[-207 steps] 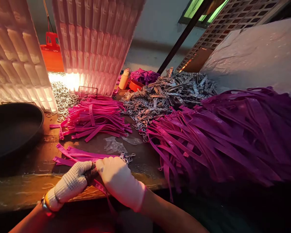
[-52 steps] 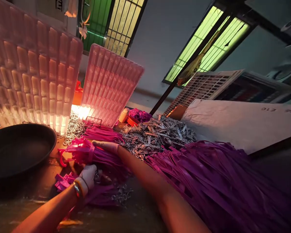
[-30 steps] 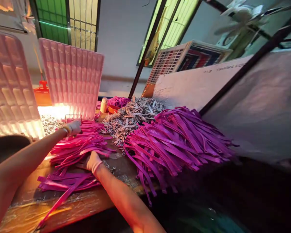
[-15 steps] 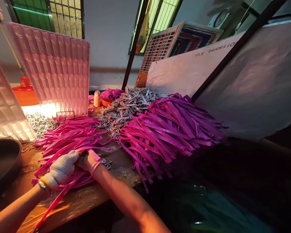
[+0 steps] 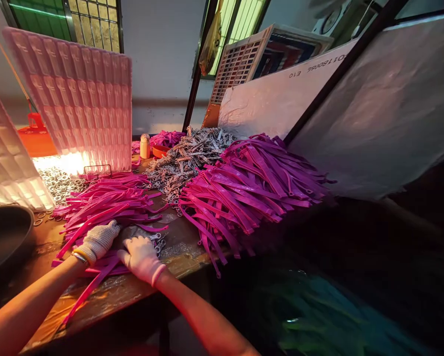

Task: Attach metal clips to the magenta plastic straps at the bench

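Observation:
My left hand (image 5: 99, 241), in a white knitted glove, lies over the left pile of pink straps (image 5: 107, 198). Its fingers are curled closed, and what they hold, if anything, is hidden. My right hand (image 5: 142, 257), also gloved, is palm down just to the right, apart from the left. Its thumb stands off from the bent fingers, which reach beside a few small metal snap hooks (image 5: 157, 241) on the table. One long pink strap (image 5: 86, 296) runs from under my hands towards the front edge.
A larger heap of pink straps (image 5: 237, 193) overhangs the table edge. Behind it rises a heap of metal hooks (image 5: 192, 153). Metal rings (image 5: 61, 185) lie under a bright lamp (image 5: 36, 141) near plastic trays (image 5: 84, 99). A dark pan (image 5: 7, 242) stands left; a bottle (image 5: 145, 146) stands behind.
My hands were together over the straps and have come apart. The right hand has turned palm down and moved slightly towards the front edge. The view has shifted a little.

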{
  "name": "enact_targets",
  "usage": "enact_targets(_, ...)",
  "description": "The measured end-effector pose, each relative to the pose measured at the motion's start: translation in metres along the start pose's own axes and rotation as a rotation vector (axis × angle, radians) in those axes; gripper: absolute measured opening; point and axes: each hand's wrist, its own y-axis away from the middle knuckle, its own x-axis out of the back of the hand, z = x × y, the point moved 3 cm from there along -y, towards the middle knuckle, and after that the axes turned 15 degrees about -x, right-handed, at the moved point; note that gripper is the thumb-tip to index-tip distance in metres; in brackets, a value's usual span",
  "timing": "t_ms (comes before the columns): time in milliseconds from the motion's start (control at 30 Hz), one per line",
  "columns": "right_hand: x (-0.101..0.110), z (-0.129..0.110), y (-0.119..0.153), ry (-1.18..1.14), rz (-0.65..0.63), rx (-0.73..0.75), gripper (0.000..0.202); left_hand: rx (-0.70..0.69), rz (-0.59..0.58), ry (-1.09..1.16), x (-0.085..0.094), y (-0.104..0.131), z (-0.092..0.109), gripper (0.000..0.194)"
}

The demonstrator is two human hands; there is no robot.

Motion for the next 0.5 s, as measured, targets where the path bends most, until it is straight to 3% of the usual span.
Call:
enact_targets(100,-0.011,0.006,0.025,0.520,0.184,0.247,0.044,-0.005,0.002,-0.027,0.002,0.008,0.004,0.034)
enact_targets(167,-0.015,0.011,0.035,0.698,0.268,0.313,0.047,-0.011,0.012,-0.009,0.007,0.015,0.008,0.031)
enact_targets(300,-0.014,0.018,0.045,0.737,0.275,0.274,0.046,-0.078,0.056,0.114,0.017,0.035,0.016,0.028)
enact_targets(367,-0.004,0.016,0.049,0.700,0.244,0.271,0.044,0.030,0.133,0.312,0.018,0.048,0.014,0.039)
enact_targets(433,0.017,0.011,0.048,0.587,0.214,0.342,0.039,0.192,0.201,0.573,0.014,0.062,0.011,0.048)
enact_targets(500,0.052,0.009,0.034,0.471,0.228,0.405,0.034,0.265,0.224,0.758,0.011,0.074,0.015,0.050)
